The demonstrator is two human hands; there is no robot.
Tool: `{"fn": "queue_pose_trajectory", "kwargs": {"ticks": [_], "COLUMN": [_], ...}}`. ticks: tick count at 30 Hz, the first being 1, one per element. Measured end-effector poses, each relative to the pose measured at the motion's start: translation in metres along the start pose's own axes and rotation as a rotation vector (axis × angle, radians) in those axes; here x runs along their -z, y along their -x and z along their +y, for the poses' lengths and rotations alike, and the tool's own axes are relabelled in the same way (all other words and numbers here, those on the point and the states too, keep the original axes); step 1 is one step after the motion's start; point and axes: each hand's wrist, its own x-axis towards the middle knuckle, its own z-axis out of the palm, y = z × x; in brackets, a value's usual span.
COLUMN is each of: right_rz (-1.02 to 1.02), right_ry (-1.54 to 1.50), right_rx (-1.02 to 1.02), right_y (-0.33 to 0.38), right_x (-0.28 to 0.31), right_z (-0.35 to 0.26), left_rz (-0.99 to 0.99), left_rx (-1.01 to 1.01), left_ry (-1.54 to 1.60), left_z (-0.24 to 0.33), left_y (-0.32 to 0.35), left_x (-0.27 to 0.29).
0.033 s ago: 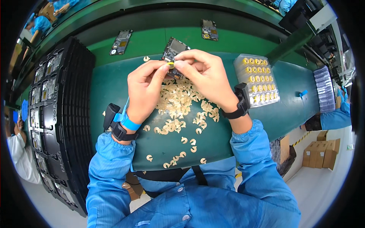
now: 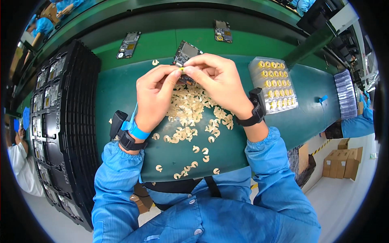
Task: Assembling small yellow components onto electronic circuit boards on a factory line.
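Left hand (image 2: 156, 87), right hand (image 2: 216, 77): fingers are pinching a yellow piece (image 2: 182, 69), seemingly mid-step. Tray (image 2: 256, 77) is holding discs (image 2: 274, 84); I can't tell if finished.

Electronics factory — circuit boards (image 2: 188, 50), black trays (image 2: 79, 129) (workers (image 2: 43, 26) nearby).

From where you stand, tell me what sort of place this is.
Probably an electronics assembly workshop, judging by the circuit boards, the stacked black trays at left and the clear tray of round yellow parts at right.
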Motion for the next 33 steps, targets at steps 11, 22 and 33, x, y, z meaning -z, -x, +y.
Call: {"fn": "queue_pose_trajectory", "kwargs": {"ticks": [11,22,33], "right_rz": [0.111,-0.019,-0.073], "right_ry": [0.583,0.708,0.367], "right_rx": [0.64,0.854,0.253], "right_y": [0.0,-0.004,-0.002], "right_x": [0.001,0.009,0.005], "right_z": [-0.004,-0.001,-0.012], "left_rz": [-0.126,-0.118,-0.123], "left_rx": [0.167,0.207,0.08], "left_ry": [0.284,0.38,0.217], "left_z": [0.001,0.004,0.007], "left_y": [-0.002,-0.002,-0.002], "left_x": [0.0,0.002,0.002]}}
